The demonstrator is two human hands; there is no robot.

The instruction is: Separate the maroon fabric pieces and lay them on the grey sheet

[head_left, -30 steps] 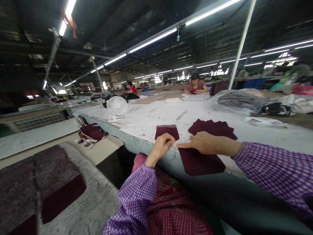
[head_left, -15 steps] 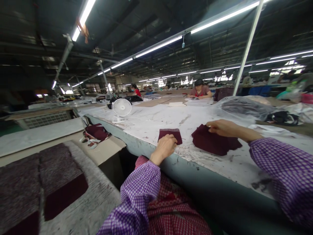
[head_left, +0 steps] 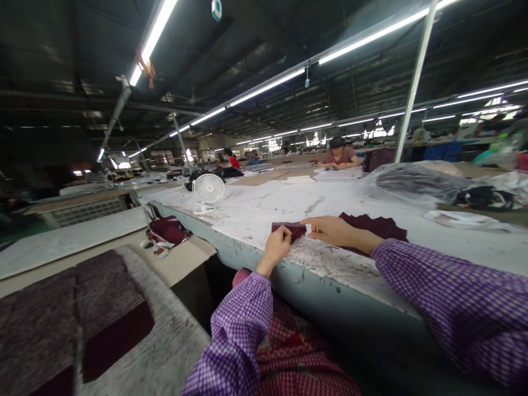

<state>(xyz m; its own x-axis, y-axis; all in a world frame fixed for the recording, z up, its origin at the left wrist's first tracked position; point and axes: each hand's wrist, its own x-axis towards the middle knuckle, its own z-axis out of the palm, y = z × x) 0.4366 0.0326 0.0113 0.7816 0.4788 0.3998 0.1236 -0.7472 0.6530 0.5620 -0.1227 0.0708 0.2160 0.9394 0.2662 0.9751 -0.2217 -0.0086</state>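
Note:
A small maroon fabric piece (head_left: 297, 233) with a greyish top edge lies near the front edge of the white-covered table (head_left: 264, 198). My left hand (head_left: 277, 245) is closed on its left side, thumb and fingers pinched at the cloth. From the right, my right hand (head_left: 332, 231) reaches to the piece's upper right corner. Its index fingertip is at the cloth, and a gap shows between finger and thumb. Behind the right wrist sits a fanned pile of maroon fabric pieces (head_left: 377, 225) with jagged edges, partly hidden by that hand and forearm.
A small white fan (head_left: 208, 188) stands at the back left. Clear plastic sheeting (head_left: 412, 181) lies to the right. On a lower surface at left are large maroon fabric panels (head_left: 111, 313) and a bundle of scraps (head_left: 169, 231). A co-worker (head_left: 339, 154) sits across the table.
My right hand has let go of the fanned pile and moved left to the small piece. My left hand now pinches that piece, whose near part looks lifted or folded.

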